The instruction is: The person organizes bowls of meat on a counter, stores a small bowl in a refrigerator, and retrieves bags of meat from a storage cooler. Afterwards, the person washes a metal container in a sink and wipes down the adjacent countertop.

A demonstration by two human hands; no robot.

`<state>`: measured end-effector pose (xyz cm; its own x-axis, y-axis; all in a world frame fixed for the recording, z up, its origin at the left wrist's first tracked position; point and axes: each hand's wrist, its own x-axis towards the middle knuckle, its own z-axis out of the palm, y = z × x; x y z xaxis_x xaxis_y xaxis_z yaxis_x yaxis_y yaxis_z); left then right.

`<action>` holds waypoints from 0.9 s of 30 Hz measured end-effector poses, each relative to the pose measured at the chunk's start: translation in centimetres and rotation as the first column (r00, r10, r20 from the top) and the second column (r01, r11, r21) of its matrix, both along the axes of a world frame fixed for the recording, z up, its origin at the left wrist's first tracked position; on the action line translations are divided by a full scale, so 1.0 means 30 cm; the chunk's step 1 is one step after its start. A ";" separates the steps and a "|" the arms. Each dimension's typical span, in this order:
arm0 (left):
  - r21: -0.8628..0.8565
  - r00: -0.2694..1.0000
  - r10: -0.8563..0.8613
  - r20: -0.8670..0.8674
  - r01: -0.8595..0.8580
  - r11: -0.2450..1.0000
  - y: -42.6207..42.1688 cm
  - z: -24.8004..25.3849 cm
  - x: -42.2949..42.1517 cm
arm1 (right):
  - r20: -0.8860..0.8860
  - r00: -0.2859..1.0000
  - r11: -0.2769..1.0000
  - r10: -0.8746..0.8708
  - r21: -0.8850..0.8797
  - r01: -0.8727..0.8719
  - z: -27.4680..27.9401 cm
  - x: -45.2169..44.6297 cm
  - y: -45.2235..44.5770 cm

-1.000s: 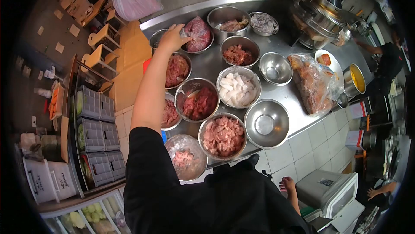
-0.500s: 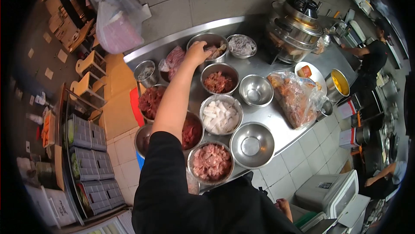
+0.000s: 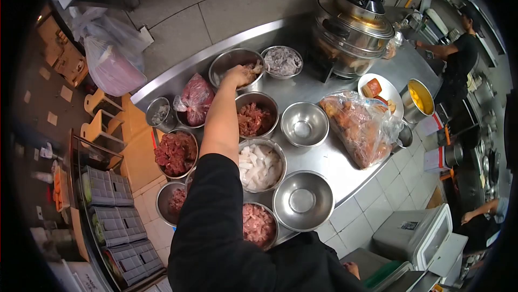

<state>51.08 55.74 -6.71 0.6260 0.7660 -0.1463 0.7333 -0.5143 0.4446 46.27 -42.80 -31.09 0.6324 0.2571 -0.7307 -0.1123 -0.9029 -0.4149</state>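
My left hand [image 3: 236, 77] reaches into a steel bowl [image 3: 220, 64] at the back of the counter. Its fingers are closed on pale brownish meat pieces [image 3: 252, 72] there; the fingertips are partly hidden. Just in front stands a bowl of reddish meat [image 3: 253, 119]. To the left, a bowl holds a plastic bag of red meat [image 3: 195, 97]. A bowl of greyish strips [image 3: 283, 61] sits on the right. Low beside my body, only a small part of my right hand [image 3: 352, 269] shows, and its fingers cannot be made out.
White strips [image 3: 260, 165], minced meat [image 3: 175, 153] and pink meat [image 3: 258, 225] fill other bowls. Two bare steel bowls [image 3: 303, 200] stand at centre right. A large plastic bag of meat [image 3: 359, 130], a white plate [image 3: 396, 97] and a steel cooker [image 3: 356, 33] are farther right. A co-worker [image 3: 458, 49] stands beyond.
My left hand has gone from above the back bowl's rim down onto the meat inside. The view has shifted, uncovering more of the bowls on the left. My right hand shows less.
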 end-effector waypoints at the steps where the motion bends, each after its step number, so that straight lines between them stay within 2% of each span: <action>1: 0.003 1.000 -0.001 -0.001 0.001 1.000 0.005 0.017 -0.009 | -0.001 1.000 1.000 -0.001 0.003 0.001 0.017 0.007 0.030; 2: 0.032 0.990 0.128 0.054 -0.130 0.991 0.013 0.035 -0.023 | -0.137 0.956 0.965 -0.259 0.004 0.262 0.029 0.018 0.067; 3: 0.053 0.961 0.253 0.112 -0.260 0.964 0.027 0.050 -0.040 | -0.265 0.829 0.864 -0.492 -0.031 0.503 0.046 0.038 0.105; 6: -0.102 0.786 0.316 0.531 -0.311 0.945 0.116 0.008 -0.094 | -0.320 0.807 0.851 -0.497 0.005 0.526 0.097 0.110 0.157; 9: -0.320 0.637 0.406 0.656 -0.252 0.913 0.102 0.057 -0.123 | -0.272 0.843 0.873 -0.464 0.021 0.487 0.130 0.119 0.191; 13: -0.394 0.561 0.434 0.705 -0.198 0.897 0.069 0.115 -0.164 | -0.276 0.851 0.885 -0.447 0.001 0.466 0.132 0.117 0.184; 15: -0.454 0.494 0.443 0.748 -0.105 0.885 0.067 0.126 -0.187 | -0.304 0.844 0.889 -0.442 -0.021 0.458 0.128 0.102 0.178; 19: -0.430 0.490 0.438 0.754 -0.137 0.892 0.094 0.076 -0.189 | -0.297 0.847 0.894 -0.442 -0.062 0.445 0.135 0.068 0.170; 21: -0.322 0.560 0.336 0.757 -0.127 0.938 0.105 0.031 -0.180 | -0.294 0.839 0.887 -0.458 -0.097 0.451 0.134 0.055 0.167; 23: -0.370 0.604 0.376 0.703 -0.141 0.918 0.021 0.082 -0.180 | -0.293 0.843 0.892 -0.450 -0.102 0.441 0.138 0.045 0.165; 25: -0.316 0.861 0.204 0.467 -0.054 0.947 -0.025 0.122 -0.174 | -0.291 0.848 0.896 -0.443 -0.109 0.430 0.146 0.040 0.172; 27: -0.382 0.852 0.227 0.471 -0.034 0.923 -0.016 0.127 -0.168 | -0.293 0.848 0.894 -0.442 -0.064 0.444 0.156 0.039 0.177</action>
